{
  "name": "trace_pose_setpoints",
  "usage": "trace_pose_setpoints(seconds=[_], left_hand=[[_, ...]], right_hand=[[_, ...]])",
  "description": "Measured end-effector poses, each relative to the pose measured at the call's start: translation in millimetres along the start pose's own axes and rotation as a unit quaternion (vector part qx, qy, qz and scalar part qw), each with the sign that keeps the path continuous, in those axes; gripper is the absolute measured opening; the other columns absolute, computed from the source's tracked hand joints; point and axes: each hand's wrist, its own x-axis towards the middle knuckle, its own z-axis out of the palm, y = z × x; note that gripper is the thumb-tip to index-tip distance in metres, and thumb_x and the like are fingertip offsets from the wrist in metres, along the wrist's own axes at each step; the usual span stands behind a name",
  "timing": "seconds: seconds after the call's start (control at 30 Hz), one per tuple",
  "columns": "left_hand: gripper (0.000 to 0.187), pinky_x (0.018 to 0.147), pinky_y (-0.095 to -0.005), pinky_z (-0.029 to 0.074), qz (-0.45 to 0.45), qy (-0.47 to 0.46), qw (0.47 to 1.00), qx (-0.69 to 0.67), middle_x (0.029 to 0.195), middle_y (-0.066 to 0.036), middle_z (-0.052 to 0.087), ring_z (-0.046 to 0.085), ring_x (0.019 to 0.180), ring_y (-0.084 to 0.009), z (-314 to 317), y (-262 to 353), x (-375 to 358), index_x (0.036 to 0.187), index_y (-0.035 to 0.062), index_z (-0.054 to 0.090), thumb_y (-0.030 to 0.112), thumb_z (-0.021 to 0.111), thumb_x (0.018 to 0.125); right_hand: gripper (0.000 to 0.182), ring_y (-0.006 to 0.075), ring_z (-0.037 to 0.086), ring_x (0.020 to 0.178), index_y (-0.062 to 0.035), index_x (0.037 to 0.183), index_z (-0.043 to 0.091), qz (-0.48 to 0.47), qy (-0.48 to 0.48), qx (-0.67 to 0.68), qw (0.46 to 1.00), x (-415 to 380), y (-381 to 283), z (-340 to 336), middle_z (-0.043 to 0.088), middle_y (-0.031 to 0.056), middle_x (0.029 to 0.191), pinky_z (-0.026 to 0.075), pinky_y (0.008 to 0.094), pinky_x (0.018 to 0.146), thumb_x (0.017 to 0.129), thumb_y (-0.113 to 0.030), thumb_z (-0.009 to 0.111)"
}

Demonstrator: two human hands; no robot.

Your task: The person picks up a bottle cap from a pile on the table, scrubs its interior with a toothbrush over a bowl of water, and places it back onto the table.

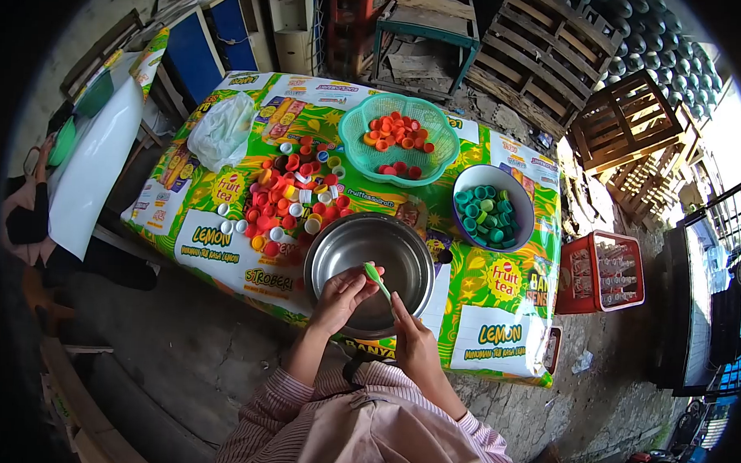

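My left hand (341,297) hovers over the near rim of a steel bowl (345,247) and pinches the top of a small green tool (375,276) with a thin metal shaft. My right hand (409,339) grips the lower end of that same tool at the bowl's front edge. The bowl looks empty inside. A loose pile of red, orange, white and yellow bottle caps (290,198) lies on the table to the left of the bowl.
A green basket (361,154) holds orange and red caps. A purple bowl (518,200) holds green caps. A white plastic bag (221,130) lies at the table's far left. A red crate (602,272) and wooden pallets (548,50) stand beyond the printed tablecloth (497,334).
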Motion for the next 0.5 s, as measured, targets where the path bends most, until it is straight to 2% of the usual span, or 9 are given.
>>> trace_pose_setpoints(seconds=[0.23,0.3,0.33,0.43,0.5], left_hand=[[0.029,0.089,-0.0285,0.049,0.002,0.003,1.000,-0.009,0.115,-0.013,0.057,0.058,0.102,-0.0180,-4.2,-0.6,1.1,0.120,-0.0010,0.050,0.012,0.047,0.094],[0.031,0.090,-0.0286,0.049,0.004,-0.001,0.999,0.039,0.116,-0.013,0.056,0.057,0.103,-0.0178,-7.0,-1.7,0.9,0.122,-0.0011,0.048,0.013,0.046,0.094],[0.030,0.090,-0.0291,0.048,0.010,0.005,0.997,0.071,0.114,-0.012,0.056,0.057,0.103,-0.0175,-11.3,-7.5,2.3,0.121,-0.0010,0.049,0.013,0.046,0.094],[0.030,0.090,-0.0286,0.048,0.016,0.027,0.998,0.045,0.115,-0.010,0.056,0.058,0.101,-0.0168,-11.6,-11.5,5.4,0.120,-0.0011,0.049,0.012,0.048,0.093],[0.030,0.090,-0.0287,0.048,0.013,0.033,0.999,0.041,0.114,-0.009,0.056,0.058,0.101,-0.0166,-8.7,-7.9,6.6,0.120,-0.0011,0.049,0.011,0.049,0.093]], right_hand=[[0.053,0.0345,0.057,0.056,-0.0213,0.135,0.039,-0.009,0.000,-0.021,1.000,-3.6,0.9,-2.1,0.056,0.0161,0.070,0.044,0.0447,0.050,0.086,-0.004,0.050],[0.053,0.0346,0.057,0.056,-0.0214,0.135,0.039,-0.020,-0.015,-0.033,0.999,-3.4,2.1,-2.1,0.056,0.0163,0.070,0.044,0.0446,0.050,0.086,-0.004,0.050],[0.054,0.0346,0.057,0.056,-0.0214,0.135,0.039,-0.003,-0.010,-0.038,0.999,-1.1,2.8,-4.5,0.056,0.0158,0.070,0.044,0.0445,0.050,0.086,-0.004,0.050],[0.055,0.0345,0.057,0.057,-0.0220,0.135,0.038,0.022,-0.004,-0.047,0.999,-1.3,-0.6,-5.4,0.056,0.0150,0.072,0.045,0.0444,0.050,0.085,-0.005,0.051],[0.055,0.0363,0.059,0.064,-0.0172,0.135,0.039,0.004,-0.042,-0.049,0.998,-5.4,0.8,-3.1,0.059,0.0201,0.077,0.046,0.0424,0.056,0.084,-0.001,0.050]])
